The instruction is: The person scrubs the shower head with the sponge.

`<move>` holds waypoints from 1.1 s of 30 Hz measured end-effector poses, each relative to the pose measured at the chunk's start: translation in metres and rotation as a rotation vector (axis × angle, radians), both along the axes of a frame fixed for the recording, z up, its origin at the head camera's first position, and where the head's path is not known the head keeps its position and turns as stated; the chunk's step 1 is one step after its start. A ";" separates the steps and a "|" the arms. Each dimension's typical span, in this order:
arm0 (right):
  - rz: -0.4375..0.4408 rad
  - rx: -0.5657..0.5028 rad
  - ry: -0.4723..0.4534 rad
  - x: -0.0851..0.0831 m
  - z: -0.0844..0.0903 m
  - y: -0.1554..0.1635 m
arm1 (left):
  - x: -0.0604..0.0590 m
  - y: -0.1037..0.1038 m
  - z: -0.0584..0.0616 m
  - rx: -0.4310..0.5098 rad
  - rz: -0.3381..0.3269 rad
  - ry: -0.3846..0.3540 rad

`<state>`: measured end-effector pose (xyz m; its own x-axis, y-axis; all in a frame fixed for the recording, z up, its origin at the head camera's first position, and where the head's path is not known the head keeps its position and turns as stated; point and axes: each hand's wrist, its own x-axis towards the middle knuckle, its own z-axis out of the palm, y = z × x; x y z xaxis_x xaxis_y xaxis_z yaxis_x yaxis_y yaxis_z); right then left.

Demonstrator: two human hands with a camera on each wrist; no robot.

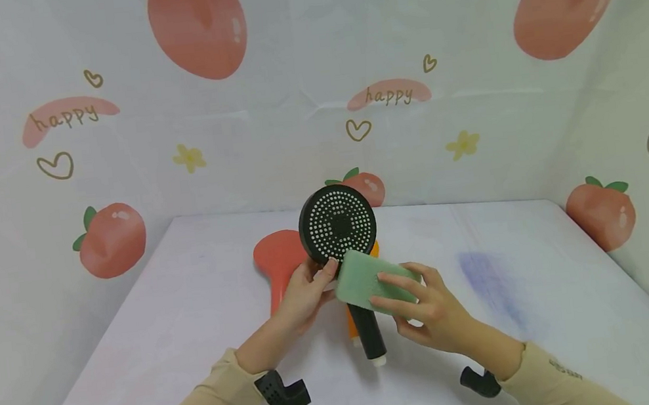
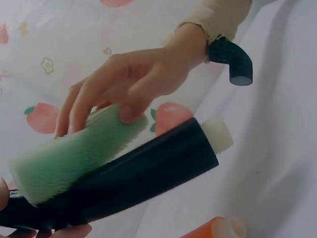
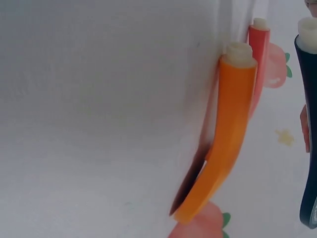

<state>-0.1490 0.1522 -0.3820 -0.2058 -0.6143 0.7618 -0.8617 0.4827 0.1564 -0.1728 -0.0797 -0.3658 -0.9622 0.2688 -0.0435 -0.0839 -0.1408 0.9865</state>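
A black shower head (image 1: 337, 218) is lifted above the table, its round nozzle face toward the head camera. My left hand (image 1: 301, 297) grips it at the neck, thumb in front. My right hand (image 1: 438, 309) holds a light green sponge (image 1: 368, 280), fingers spread over its outer side. In the left wrist view the bristly face of the sponge (image 2: 69, 158) lies along the black handle (image 2: 163, 168), which ends in a white threaded tip. The right wrist view catches only part of the black shower head (image 3: 309, 94) at its right edge.
On the white table (image 1: 165, 325) lie a red shower head (image 1: 278, 253), left of the black one, and an orange shower head (image 3: 230, 114), mostly hidden behind it in the head view. A patterned cloth (image 1: 296, 47) hangs behind. A bluish smudge (image 1: 490, 284) marks the table's right side.
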 end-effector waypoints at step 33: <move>0.204 0.070 -0.174 0.001 -0.016 0.017 | -0.002 0.000 -0.007 0.112 0.203 -0.087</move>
<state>-0.1484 0.1688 -0.3978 -0.1968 -0.7061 0.6802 -0.9567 0.2899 0.0242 -0.1748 -0.0795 -0.3725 -0.9909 0.0783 -0.1091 -0.1266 -0.2718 0.9540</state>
